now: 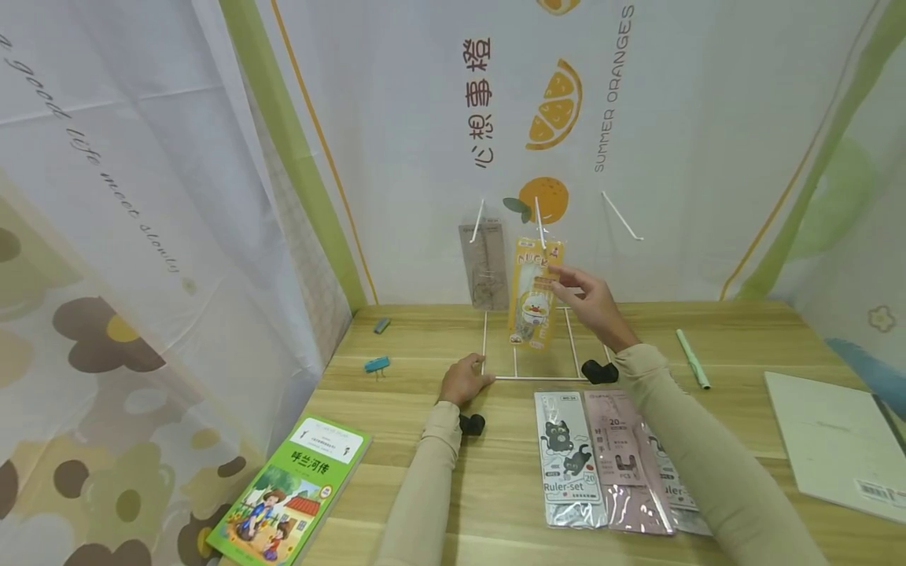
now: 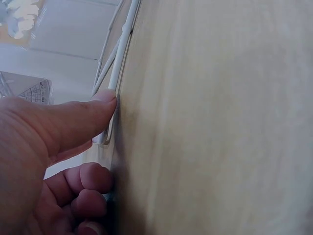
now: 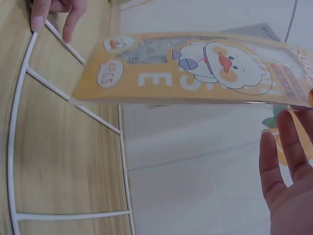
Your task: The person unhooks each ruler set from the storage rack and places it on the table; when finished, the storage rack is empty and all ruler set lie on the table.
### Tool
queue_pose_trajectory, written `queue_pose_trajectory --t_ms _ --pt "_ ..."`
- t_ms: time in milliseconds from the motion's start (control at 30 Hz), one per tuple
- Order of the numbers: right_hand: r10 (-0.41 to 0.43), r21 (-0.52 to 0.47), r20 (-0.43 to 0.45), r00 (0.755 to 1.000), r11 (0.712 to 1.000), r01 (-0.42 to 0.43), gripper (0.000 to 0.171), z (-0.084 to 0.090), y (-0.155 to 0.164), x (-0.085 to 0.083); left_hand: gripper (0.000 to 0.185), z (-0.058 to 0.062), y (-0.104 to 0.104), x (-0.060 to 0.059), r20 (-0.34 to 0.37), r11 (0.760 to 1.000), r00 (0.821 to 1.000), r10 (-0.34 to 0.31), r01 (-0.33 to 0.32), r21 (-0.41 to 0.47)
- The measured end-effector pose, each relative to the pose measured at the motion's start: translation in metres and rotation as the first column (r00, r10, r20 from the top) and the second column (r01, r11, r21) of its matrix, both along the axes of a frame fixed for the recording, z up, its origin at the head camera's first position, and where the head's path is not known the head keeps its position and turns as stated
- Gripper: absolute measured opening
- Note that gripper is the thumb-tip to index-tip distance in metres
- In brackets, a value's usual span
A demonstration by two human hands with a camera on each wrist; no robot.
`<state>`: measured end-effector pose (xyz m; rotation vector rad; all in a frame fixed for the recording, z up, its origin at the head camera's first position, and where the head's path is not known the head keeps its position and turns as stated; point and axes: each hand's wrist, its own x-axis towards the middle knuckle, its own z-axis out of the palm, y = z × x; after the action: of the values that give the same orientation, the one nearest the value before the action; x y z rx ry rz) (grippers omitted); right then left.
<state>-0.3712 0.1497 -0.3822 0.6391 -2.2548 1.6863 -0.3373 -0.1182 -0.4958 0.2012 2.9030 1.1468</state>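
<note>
A white wire rack (image 1: 527, 376) stands on the wooden table, its hooks reaching up at the back. From its middle hook hangs a yellow duck-print packet (image 1: 535, 295) (image 3: 195, 68). A clear grey packet (image 1: 487, 267) hangs on the left hook. My right hand (image 1: 591, 303) (image 3: 286, 166) is raised beside the yellow packet with straight fingers, the fingertips at the packet's right edge. My left hand (image 1: 463, 380) (image 2: 58, 147) rests on the table at the rack's front left corner, its thumb (image 2: 100, 105) pressing the base wire (image 2: 122, 54) down.
Ruler-set packets (image 1: 569, 456) lie overlapped near the front of the table. A picture book (image 1: 293, 491) sits at the front left, a green pen (image 1: 692, 358) and a white pad (image 1: 838, 444) at the right, two blue clips (image 1: 377, 364) at the left. The right hook (image 1: 623, 216) is bare.
</note>
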Motion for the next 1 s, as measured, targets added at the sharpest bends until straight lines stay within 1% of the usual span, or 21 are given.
queue_pose_trajectory --t_ms 100,200,300,400,467,533,600,733,833,1000 --pt "-0.002 -0.024 -0.02 1.0 1.0 0.001 0.041 0.001 0.0 0.008 0.046 0.003 0.0 -0.002 -0.011 1.0 1.0 -0.002 0.002 0.001" --pt "-0.022 -0.043 -0.056 0.998 0.999 0.02 0.036 0.003 -0.001 0.017 0.046 0.004 0.001 -0.002 -0.018 1.0 1.0 0.0 0.0 -0.002" --pt "-0.047 -0.065 -0.075 0.996 0.997 0.043 0.032 0.006 -0.003 0.031 0.047 0.002 0.001 0.001 -0.005 1.0 1.0 0.008 -0.008 -0.002" --pt "-0.068 -0.094 -0.065 0.996 0.994 0.062 0.028 0.008 -0.004 0.041 0.047 0.0 0.002 0.004 -0.001 1.0 1.0 0.008 -0.008 -0.005" --pt "-0.082 -0.108 -0.06 0.995 0.991 0.075 0.027 0.009 -0.003 0.044 0.046 0.0 0.002 0.004 -0.011 1.0 1.0 0.005 -0.005 0.0" --pt "-0.089 -0.119 -0.06 0.994 0.99 0.081 0.026 0.008 -0.001 0.043 0.046 0.0 0.002 0.004 -0.021 1.0 1.0 0.004 -0.004 0.002" --pt "-0.082 -0.128 -0.071 0.994 0.989 0.073 0.025 0.007 0.0 0.042 0.046 -0.001 0.002 0.004 -0.023 1.0 1.0 0.009 -0.009 0.006" --pt "-0.041 -0.166 -0.09 0.995 0.986 0.025 0.026 0.009 0.004 0.045 0.046 0.0 0.002 0.002 -0.02 1.0 1.0 0.016 -0.016 0.002" --pt "-0.015 -0.182 -0.094 0.995 0.983 -0.002 0.028 0.013 0.005 0.051 0.046 0.0 0.002 0.002 -0.023 1.0 1.0 0.015 -0.015 0.004" --pt "0.036 -0.201 -0.103 0.994 0.978 -0.056 0.028 0.016 0.005 0.066 0.046 -0.001 0.002 0.003 -0.028 1.0 1.0 0.013 -0.013 0.013"
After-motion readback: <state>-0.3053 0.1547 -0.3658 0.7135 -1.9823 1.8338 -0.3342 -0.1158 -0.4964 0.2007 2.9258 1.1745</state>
